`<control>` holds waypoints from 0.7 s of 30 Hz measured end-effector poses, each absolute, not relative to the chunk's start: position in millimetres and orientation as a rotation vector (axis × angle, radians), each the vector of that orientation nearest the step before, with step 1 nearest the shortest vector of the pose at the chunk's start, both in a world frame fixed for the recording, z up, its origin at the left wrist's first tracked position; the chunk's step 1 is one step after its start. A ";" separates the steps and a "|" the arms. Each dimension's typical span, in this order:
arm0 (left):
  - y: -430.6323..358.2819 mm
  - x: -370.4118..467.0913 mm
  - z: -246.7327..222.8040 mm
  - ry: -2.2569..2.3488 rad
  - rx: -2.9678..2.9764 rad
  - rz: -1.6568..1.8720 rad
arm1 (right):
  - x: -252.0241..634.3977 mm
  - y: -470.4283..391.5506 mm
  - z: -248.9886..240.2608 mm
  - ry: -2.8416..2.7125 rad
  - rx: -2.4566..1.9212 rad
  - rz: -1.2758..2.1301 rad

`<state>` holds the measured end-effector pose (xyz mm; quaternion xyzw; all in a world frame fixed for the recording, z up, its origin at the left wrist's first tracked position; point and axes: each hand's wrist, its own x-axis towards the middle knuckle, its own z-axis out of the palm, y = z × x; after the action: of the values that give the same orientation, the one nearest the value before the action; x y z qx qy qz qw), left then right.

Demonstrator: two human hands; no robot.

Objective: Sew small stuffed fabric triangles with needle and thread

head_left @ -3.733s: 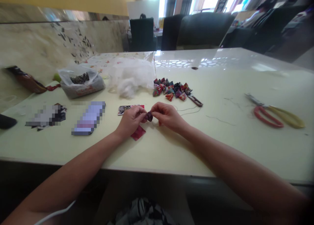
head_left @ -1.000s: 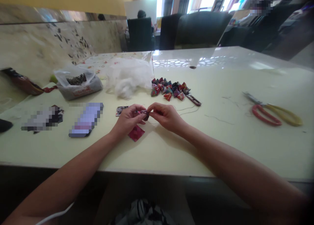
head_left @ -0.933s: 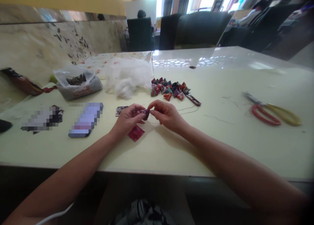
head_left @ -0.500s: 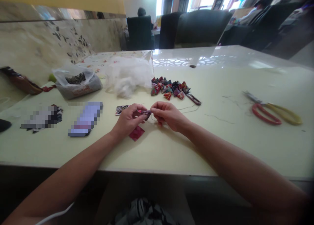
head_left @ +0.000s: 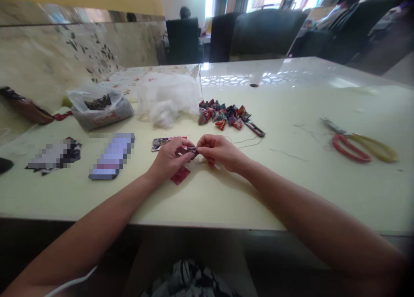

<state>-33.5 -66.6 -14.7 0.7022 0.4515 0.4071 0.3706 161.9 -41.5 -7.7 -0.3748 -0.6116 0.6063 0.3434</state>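
Observation:
Over the middle of the table, my left hand [head_left: 170, 158] pinches a small dark patterned piece of fabric [head_left: 193, 150]. My right hand [head_left: 220, 151] meets it from the right, thumb and forefinger closed on the same fabric's edge. A thin thread shows near the fingertips; no needle can be made out. Under my left hand lies a red fabric square [head_left: 180, 175]. Behind that hand is a black-and-white patterned piece [head_left: 158, 144], partly hidden. Small stuffed fabric pieces [head_left: 223, 115] are heaped beyond my hands, with a dark-handled snipper [head_left: 256, 129] beside them.
Scissors with red and yellow handles [head_left: 364, 148] lie at right, near loose threads. A bag of white stuffing [head_left: 166, 100] and a plastic bag of dark bits [head_left: 101, 111] stand behind. A phone [head_left: 112, 156] and fabric scraps [head_left: 54, 156] lie left. People sit in the background.
The view has shifted slightly. The fabric between my fingers has turned a little, and more red shows on the patterned piece behind my left hand.

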 end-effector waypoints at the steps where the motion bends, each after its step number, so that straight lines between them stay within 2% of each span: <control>1: -66.4 -33.5 -15.8 1.158 1.812 1.039 | 161.7 -41.7 -7.3 -1.623 -0.995 1.543; 16: -66.5 -34.1 -12.7 1.182 1.831 0.960 | 158.7 -47.1 -3.4 -2.027 -1.063 1.023; 21: -64.2 -33.9 -11.9 1.229 1.948 0.960 | 159.7 -44.5 -5.8 -1.994 -1.078 1.151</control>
<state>-33.9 -64.2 -11.9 0.7404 0.4668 0.3649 0.3174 159.7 -44.5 -5.8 -0.4052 -0.7494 0.4326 0.2952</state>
